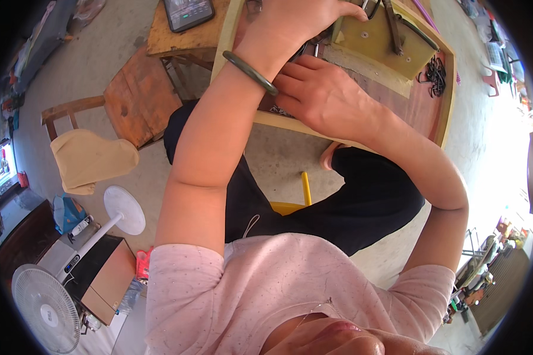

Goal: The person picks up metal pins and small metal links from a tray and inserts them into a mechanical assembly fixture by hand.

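Observation:
My left hand (299, 18), below a dark green bangle (250, 72) on the wrist, reaches over a wood-rimmed work tray (450, 89). One digit points toward a yellowish metal plate (367, 41) with a rusty bar (392, 26) and a dark rod on it; the other fingers run past the upper edge. My right hand (326, 97) is closed, its fingers curled in beneath the left wrist at the tray's near side. What its fingertips hold is hidden. Small metal bits (278, 110) lie beside it. At the tray's right sits a pile of black wire hooks (436, 77).
A phone (188, 13) rests on a wooden table left of the tray. Farther left stand a wooden chair (141, 94) and a tan-covered seat (92, 160). A white fan (46, 310) is at lower left. A yellow stool part (306, 188) shows between my legs.

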A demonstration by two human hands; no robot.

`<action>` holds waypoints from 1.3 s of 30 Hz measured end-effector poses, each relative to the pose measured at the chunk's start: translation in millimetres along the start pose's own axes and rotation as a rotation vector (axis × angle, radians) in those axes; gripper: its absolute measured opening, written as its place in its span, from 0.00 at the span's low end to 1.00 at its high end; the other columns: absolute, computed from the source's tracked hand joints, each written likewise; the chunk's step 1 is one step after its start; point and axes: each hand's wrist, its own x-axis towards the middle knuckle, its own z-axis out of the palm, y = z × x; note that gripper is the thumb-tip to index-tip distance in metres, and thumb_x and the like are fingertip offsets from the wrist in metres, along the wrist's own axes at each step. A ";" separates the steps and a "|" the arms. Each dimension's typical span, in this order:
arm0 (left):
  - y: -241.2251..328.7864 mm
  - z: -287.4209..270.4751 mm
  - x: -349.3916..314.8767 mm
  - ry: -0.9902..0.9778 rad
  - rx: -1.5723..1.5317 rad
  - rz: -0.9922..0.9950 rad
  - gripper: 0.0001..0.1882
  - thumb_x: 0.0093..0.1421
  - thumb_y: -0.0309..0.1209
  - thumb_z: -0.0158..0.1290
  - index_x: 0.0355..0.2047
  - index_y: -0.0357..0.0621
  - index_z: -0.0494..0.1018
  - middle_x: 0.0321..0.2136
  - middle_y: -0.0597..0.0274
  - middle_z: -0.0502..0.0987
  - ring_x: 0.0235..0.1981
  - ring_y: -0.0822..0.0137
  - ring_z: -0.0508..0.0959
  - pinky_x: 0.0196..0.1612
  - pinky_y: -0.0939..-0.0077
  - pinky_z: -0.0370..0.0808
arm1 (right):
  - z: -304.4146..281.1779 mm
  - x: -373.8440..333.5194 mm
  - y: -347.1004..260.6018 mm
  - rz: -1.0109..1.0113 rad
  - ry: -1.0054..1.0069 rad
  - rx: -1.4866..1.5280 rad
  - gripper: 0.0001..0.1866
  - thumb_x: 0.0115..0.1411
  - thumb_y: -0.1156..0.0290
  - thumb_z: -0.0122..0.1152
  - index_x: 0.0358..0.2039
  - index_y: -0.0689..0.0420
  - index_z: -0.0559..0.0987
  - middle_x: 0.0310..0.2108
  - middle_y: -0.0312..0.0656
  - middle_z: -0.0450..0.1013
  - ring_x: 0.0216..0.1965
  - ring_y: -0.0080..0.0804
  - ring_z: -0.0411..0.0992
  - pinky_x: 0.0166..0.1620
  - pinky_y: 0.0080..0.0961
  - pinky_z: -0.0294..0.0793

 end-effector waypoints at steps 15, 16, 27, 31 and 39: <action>-0.5 -1.2 0.4 -0.031 0.066 -0.022 0.30 0.43 0.49 0.74 0.38 0.43 0.75 0.33 0.59 0.76 0.44 0.57 0.76 0.55 0.55 0.65 | -19.2 -2.9 6.0 0.067 -0.050 0.102 0.08 0.49 0.75 0.63 0.32 0.59 0.78 0.34 0.43 0.75 0.42 0.39 0.76 0.48 0.36 0.77; 1.2 -3.3 1.0 -0.041 0.034 -0.034 0.30 0.43 0.49 0.74 0.38 0.43 0.75 0.33 0.59 0.76 0.44 0.57 0.76 0.55 0.55 0.65 | -26.8 -11.4 10.0 0.203 0.026 0.202 0.07 0.51 0.75 0.62 0.33 0.58 0.79 0.33 0.42 0.75 0.38 0.38 0.76 0.43 0.36 0.76; 2.7 -2.0 0.4 -0.040 -0.001 -0.029 0.30 0.42 0.50 0.75 0.36 0.44 0.75 0.32 0.61 0.76 0.42 0.57 0.76 0.53 0.58 0.65 | -16.6 -52.2 4.6 0.633 0.185 0.354 0.07 0.56 0.79 0.64 0.36 0.60 0.80 0.33 0.44 0.77 0.34 0.43 0.79 0.38 0.36 0.78; 1.3 -0.7 0.6 -0.031 0.041 -0.014 0.30 0.41 0.50 0.75 0.36 0.44 0.75 0.32 0.61 0.76 0.41 0.57 0.76 0.54 0.56 0.65 | -12.7 -52.4 6.7 0.574 0.227 0.285 0.06 0.57 0.80 0.64 0.36 0.60 0.80 0.34 0.44 0.77 0.36 0.46 0.78 0.37 0.37 0.77; 1.0 -1.4 -0.5 0.006 0.032 0.012 0.31 0.41 0.50 0.75 0.36 0.43 0.75 0.32 0.61 0.76 0.41 0.58 0.75 0.54 0.57 0.64 | -16.4 -51.8 7.3 0.539 0.250 0.113 0.07 0.54 0.79 0.66 0.35 0.60 0.80 0.32 0.43 0.75 0.35 0.46 0.76 0.38 0.39 0.76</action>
